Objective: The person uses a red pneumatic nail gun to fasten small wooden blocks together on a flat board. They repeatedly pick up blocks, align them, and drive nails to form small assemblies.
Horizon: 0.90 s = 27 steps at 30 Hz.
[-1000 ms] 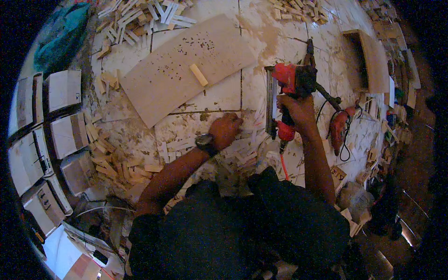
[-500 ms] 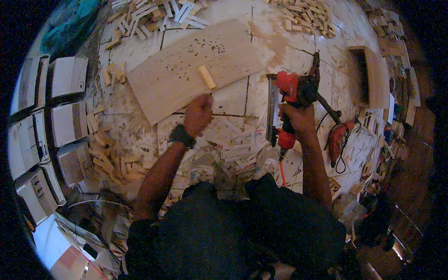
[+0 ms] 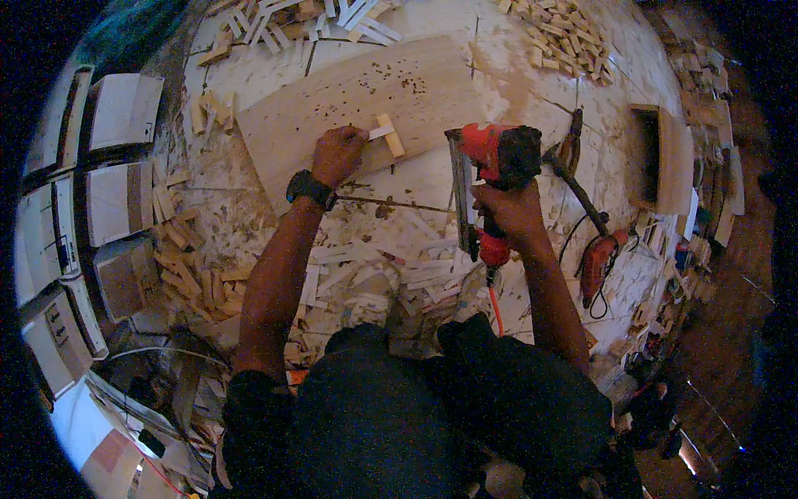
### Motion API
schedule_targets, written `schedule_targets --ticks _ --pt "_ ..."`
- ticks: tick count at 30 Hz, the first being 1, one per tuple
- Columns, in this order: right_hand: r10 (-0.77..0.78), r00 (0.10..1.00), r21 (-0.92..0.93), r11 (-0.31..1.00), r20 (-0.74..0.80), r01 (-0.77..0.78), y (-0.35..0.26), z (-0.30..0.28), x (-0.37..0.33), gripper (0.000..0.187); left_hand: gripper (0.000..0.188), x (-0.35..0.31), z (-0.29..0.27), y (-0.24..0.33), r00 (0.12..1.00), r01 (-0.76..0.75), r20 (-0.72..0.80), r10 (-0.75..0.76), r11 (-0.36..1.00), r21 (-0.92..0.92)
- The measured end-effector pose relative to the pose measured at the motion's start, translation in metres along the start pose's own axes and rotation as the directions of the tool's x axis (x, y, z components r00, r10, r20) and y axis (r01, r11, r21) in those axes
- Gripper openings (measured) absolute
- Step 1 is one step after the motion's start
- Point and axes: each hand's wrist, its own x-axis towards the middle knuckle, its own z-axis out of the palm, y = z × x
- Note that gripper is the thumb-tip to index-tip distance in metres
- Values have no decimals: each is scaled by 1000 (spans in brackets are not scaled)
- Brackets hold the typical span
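Observation:
My left hand (image 3: 339, 155), with a dark watch on its wrist, pinches a short pale wooden strip (image 3: 379, 132). The strip's far end meets the side of a small yellowish wood block (image 3: 391, 143), which lies on a wide plywood board (image 3: 278, 137) on the floor. Dark specks are scattered over the board. In my right hand (image 3: 514, 212) is a red and black nail gun (image 3: 497, 150), gripped by its handle, with an orange hose (image 3: 496, 312) trailing from its base. The gun hovers to the right of the block, apart from it.
Loose strips (image 3: 366, 25) and a pile of small blocks (image 3: 569, 41) lie at the far side. Cardboard boxes (image 3: 120, 204) line the left. A hammer (image 3: 582, 193), a red corded power tool (image 3: 594, 270) and a wooden box (image 3: 672, 162) are on the right. Scraps surround my feet.
My left hand has moved up and brought a pale strip against the block. The nail gun in my right hand has shifted left, closer to the block.

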Motion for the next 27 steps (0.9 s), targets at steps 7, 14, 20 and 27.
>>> schedule_targets --ticks 7,14,20,27 --pt "-163 983 -71 983 88 169 -24 30 3 26 37 0 8 -1 968 250 -26 -249 967 53" --pt "-233 959 -80 965 164 248 -48 63 12 28 39 2 16 -19 995 102 -30 -99 977 186" --pt "-182 970 -174 962 160 209 -40 77 23 27 37 -2 17 -11 996 50 -87 -29 969 243" --pt "-136 974 -150 975 183 164 -37 79 22 27 35 -3 6 11 989 142 -50 -137 980 137"
